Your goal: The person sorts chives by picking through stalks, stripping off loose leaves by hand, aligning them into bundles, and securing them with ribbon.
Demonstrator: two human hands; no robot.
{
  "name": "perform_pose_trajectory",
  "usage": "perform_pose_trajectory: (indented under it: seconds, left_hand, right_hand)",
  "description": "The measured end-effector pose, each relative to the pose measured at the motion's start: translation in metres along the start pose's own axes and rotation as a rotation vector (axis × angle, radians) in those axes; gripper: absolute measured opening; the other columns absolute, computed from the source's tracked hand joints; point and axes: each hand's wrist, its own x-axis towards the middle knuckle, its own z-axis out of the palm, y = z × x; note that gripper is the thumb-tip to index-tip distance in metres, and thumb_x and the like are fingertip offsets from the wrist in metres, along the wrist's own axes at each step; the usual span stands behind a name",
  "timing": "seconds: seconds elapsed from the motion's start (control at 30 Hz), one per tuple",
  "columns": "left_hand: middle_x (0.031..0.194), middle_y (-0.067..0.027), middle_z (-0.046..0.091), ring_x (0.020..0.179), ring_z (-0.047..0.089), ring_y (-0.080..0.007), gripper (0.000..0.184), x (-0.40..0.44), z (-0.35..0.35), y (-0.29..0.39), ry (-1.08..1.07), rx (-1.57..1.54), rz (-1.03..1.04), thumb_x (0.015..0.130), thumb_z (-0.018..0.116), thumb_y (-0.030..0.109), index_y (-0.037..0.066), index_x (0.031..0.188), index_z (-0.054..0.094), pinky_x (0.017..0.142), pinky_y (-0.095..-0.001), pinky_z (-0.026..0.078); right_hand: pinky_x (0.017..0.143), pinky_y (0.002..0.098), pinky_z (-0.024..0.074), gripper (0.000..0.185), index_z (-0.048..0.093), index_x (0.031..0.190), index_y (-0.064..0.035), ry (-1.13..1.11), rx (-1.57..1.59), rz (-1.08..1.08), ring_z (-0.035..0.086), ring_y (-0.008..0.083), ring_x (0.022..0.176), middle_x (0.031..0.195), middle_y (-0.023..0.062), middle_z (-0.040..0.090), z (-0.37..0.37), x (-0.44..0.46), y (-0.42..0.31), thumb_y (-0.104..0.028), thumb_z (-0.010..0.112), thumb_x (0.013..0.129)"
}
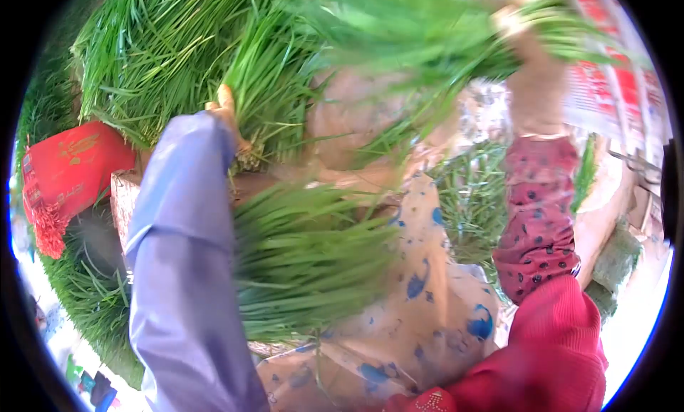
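Beyond the blue-spotted lap cloth (434, 305), the left hand (226, 111) touches the upright bunch (267, 84) near its lower stalks, just beside the big green heap (157, 48); the purple sleeve (182, 198) hides much of that hand, so how far its fingers are open, or whether they bear any weight, cannot be told. Above and to the right of the cloth, the right hand (519, 31) is closed around the raised bunch (434, 45), whose leaves trail leftward in a blur. The step in hand looks like handling cut greens by the bunch, with the right hand carrying one through the air. Any next move of it seems to call for a firm hold at the stalks, so the loose leaves stay together. A third bunch (306, 262) lies along the cloth's left side, beside the purple sleeve.
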Motion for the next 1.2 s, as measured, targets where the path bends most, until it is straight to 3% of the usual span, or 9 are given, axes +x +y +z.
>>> perform_pose_trajectory:
  seconds: [0.13,0.33,0.53,0.6,0.67,0.73,0.8,0.97,1.2]
  left_hand:
    - [0.148,-0.0262,0.029,0.138,0.029,-0.0381,0.118,-0.068,-0.031,-0.023,0.266,0.09,0.132,0.071,0.081,0.036,0.011,0.151,-0.002,0.115,-0.0413,0.025]
    - [0.144,-0.0189,0.042,0.132,0.041,-0.031,0.093,-0.247,-0.011,-0.055,0.783,-0.7,0.774,0.068,0.083,0.034,0.002,0.142,0.037,0.107,-0.0394,0.035]
    - [0.138,-0.0154,0.049,0.123,0.05,-0.0239,0.095,-0.418,0.06,0.03,-0.192,-1.689,1.005,0.068,0.084,0.033,-0.001,0.143,0.035,0.101,-0.0396,0.04]
    - [0.138,-0.0131,0.048,0.124,0.048,-0.0235,0.089,-0.449,0.076,0.063,-0.51,-1.804,1.197,0.074,0.079,0.02,0.002,0.146,0.029,0.101,-0.038,0.04]
    - [0.139,-0.0201,0.046,0.126,0.049,-0.029,0.114,-0.478,0.089,0.098,-0.711,-1.909,1.201,0.064,0.085,0.045,-0.001,0.147,0.021,0.102,-0.0428,0.04]
    - [0.146,-0.0195,0.037,0.132,0.041,-0.0303,0.109,-0.495,0.114,0.132,-0.748,-1.935,1.403,0.07,0.08,0.045,0.002,0.149,0.018,0.103,-0.0455,0.038]
    - [0.148,-0.0178,0.034,0.135,0.037,-0.0297,0.108,-0.514,0.119,0.151,-0.84,-2.046,1.486,0.072,0.078,0.049,0.005,0.149,0.017,0.105,-0.047,0.036]
    - [0.144,-0.017,0.037,0.128,0.044,-0.0277,0.096,-0.529,0.132,0.145,-0.776,-2.263,1.679,0.081,0.058,0.064,0.005,0.147,0.023,0.1,-0.0437,0.042]
    - [0.145,-0.0195,0.035,0.129,0.043,-0.0325,0.101,-0.536,0.163,0.1,-0.37,-2.579,1.75,0.079,0.047,0.074,0.002,0.145,0.025,0.1,-0.0473,0.044]
  right_hand:
    - [0.071,0.0265,0.0492,0.014,0.066,0.095,0.0015,-0.176,0.527,0.336,0.061,0.0127,0.076,0.087,0.0049,0.066,-0.107,-0.025,-0.014,-0.007,0.066,0.084]
    - [0.071,0.0294,0.0496,0.018,0.066,0.097,-0.0009,-0.073,0.53,0.32,0.06,0.014,0.081,0.09,0.0049,0.065,-0.229,-0.048,-0.062,-0.01,0.067,0.083]
    - [0.074,0.028,0.0492,0.033,0.06,0.102,-0.0026,0.269,0.226,0.109,0.058,0.0134,0.079,0.087,0.0017,0.063,-0.277,-0.065,-0.067,0.004,0.072,0.072]
    - [0.072,0.0272,0.0503,0.034,0.059,0.105,-0.004,0.208,0.189,-0.052,0.058,0.0134,0.076,0.089,0.0008,0.062,-0.293,-0.076,-0.102,0.003,0.072,0.074]
    - [0.078,0.0297,0.0494,0.026,0.062,0.106,-0.0036,-0.119,0.133,0.172,0.06,0.0155,0.089,0.096,0.0046,0.064,-0.305,-0.09,-0.17,-0.002,0.067,0.08]
    - [0.072,0.0268,0.0529,0.028,0.059,0.106,-0.0035,-0.13,0.501,-0.051,0.062,0.0156,0.082,0.095,0.0044,0.064,-0.3,-0.109,-0.174,0.001,0.068,0.08]
    - [0.074,0.0284,0.0533,0.023,0.06,0.102,-0.0016,-0.216,-0.029,-0.494,0.063,0.0173,0.086,0.098,0.0058,0.065,-0.301,-0.12,-0.207,-0.001,0.068,0.081]
    - [0.085,0.0389,0.0476,0.026,0.064,0.093,-0.0155,-0.621,0.033,-1.342,0.063,0.0218,0.085,0.087,0.0025,0.063,-0.26,-0.175,-0.313,-0.022,0.074,0.07]
    - [0.084,0.0372,0.0469,0.021,0.056,0.083,-0.0127,-1.013,0.286,-1.751,0.057,0.0208,0.081,0.079,0.0007,0.054,-0.218,-0.27,-0.341,-0.015,0.061,0.063]
